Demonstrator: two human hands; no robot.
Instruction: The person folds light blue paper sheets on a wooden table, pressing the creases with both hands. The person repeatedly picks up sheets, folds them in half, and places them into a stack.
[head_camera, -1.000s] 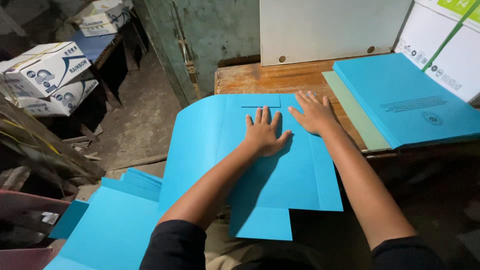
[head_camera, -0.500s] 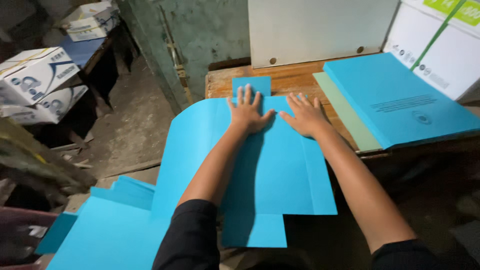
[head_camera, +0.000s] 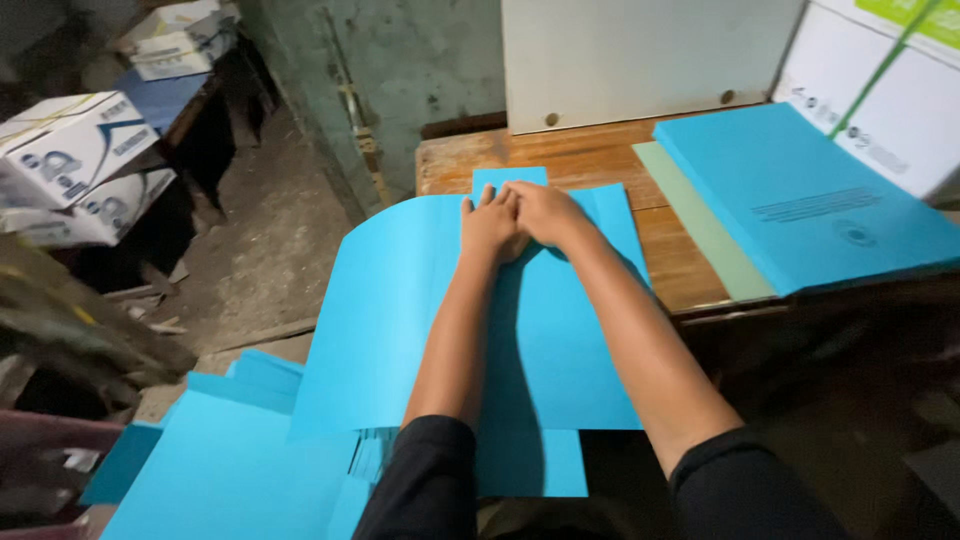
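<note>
While white boxes (head_camera: 70, 135) are sitting far left, a blue sheet (head_camera: 420, 310) is lying flat, partly overhanging the wooden surface (head_camera: 560, 160), long axis running away from the person. Left hand (head_camera: 489, 228) and right hand (head_camera: 540, 212) are pressing side by side at its far edge, fingers together, flat, pinching nothing. A blue folder stack (head_camera: 800, 195) is resting right.

This looks like a small paper or print workshop, perhaps its storeroom, though the dim light hides much. A worn wooden bench (head_camera: 570, 155) carries a stack of blue printed covers (head_camera: 800, 195); cartons of paper (head_camera: 60, 140) sit on a rough dirt floor (head_camera: 270, 260) beside a stained green wall (head_camera: 420, 60).
</note>
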